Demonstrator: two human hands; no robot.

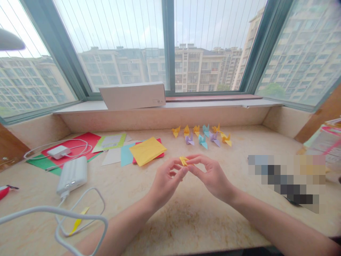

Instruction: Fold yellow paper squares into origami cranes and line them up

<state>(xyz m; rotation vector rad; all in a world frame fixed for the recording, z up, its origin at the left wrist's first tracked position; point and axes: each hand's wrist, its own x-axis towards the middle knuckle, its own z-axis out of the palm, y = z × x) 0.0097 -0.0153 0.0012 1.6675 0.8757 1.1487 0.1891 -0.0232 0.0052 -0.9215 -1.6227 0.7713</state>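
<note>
Between my two hands, just above the marble-patterned counter (197, 220), is a small piece of folded yellow paper (183, 161). My left hand (170, 176) pinches it from the left, thumb below and fingers curled behind. From the right, my right hand (210, 174) grips its other side with thumb and forefinger. The fingertips cover part of the folds. Beyond my hands stand several folded paper cranes in two rows, among them an orange crane (176, 132), a blue crane (203, 141) and a purple crane (189, 139).
Left of my hands lie yellow paper (147, 151), red paper (89, 140) and other coloured sheets. A white power bank (72, 175), a charger (59, 152) and a looping white cable (80, 214) are nearer. A white box (133, 96) leans by the window. Something pixelated lies right.
</note>
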